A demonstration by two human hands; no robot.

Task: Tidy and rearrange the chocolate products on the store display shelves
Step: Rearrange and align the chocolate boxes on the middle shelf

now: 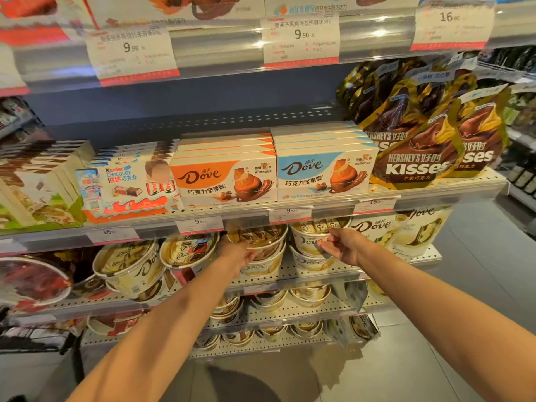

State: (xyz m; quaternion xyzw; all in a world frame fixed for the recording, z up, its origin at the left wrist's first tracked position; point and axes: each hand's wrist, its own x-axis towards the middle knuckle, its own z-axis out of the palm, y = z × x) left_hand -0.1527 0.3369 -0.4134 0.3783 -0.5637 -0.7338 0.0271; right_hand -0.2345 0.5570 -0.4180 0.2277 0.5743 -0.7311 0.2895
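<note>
Cream-and-gold Dove tubs (256, 250) sit stacked in pairs on the second shelf (290, 274), just under the price rail (200, 224), and both hands are on them. The left hand (236, 255) curls its grip round the rim of the middle stack's upper tub; the right hand (343, 246) has thumb and fingers pinching the side of the neighbouring stack (307, 242) just to the right. To do this well, I judge each stack should be steadied low down and turned so its logo faces out, then slid level with the shelf's front edge, lifting little, since the rail overhead leaves scant room. Left of them, other tubs (127, 268) lie tipped on their sides, likely next to be righted. White Dove pouches (377, 230) crowd the right stack closely and could be knocked. Above stand orange Dove boxes (223, 181), blue Dove boxes (322, 172), Kinder packs (124, 184) and Hershey's Kisses bags (417, 158).
</note>
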